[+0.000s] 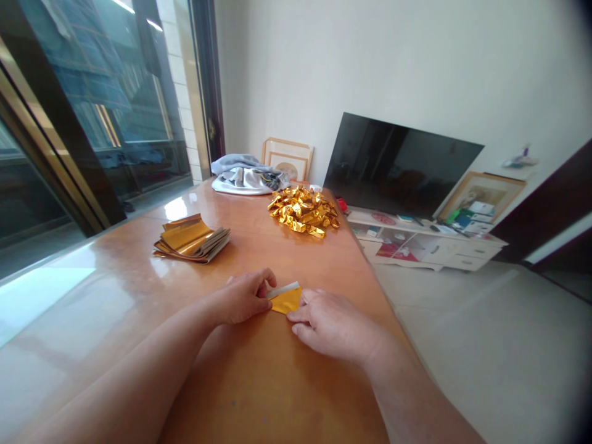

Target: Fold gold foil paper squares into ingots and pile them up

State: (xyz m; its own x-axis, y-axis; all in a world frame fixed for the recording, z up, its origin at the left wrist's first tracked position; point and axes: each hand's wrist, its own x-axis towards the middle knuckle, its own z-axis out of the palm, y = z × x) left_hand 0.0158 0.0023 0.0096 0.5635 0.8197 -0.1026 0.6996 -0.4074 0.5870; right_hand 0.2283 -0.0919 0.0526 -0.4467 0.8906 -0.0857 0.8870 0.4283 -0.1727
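A small sheet of gold foil paper [285,301] lies low over the wooden table [259,382], with a pale strip folded along its far edge. My left hand [247,297] is closed on its left end, thumb in front and fingers curled behind. At the right end, my right hand [324,317] pinches the same paper between thumb and fingers. Farther left rests a loose stack of gold foil sheets [192,239], edges fanned out. Beyond my hands, toward the table's right side, sits a pile of folded gold foil pieces [304,211].
Folded clothes [247,176] lie at the table's far end, with picture frames [287,157] behind them. A large television [398,166] stands on a white cabinet [430,243] to the right. A sliding glass door [106,105] is on the left. The table's right edge drops to a tiled floor [444,314].
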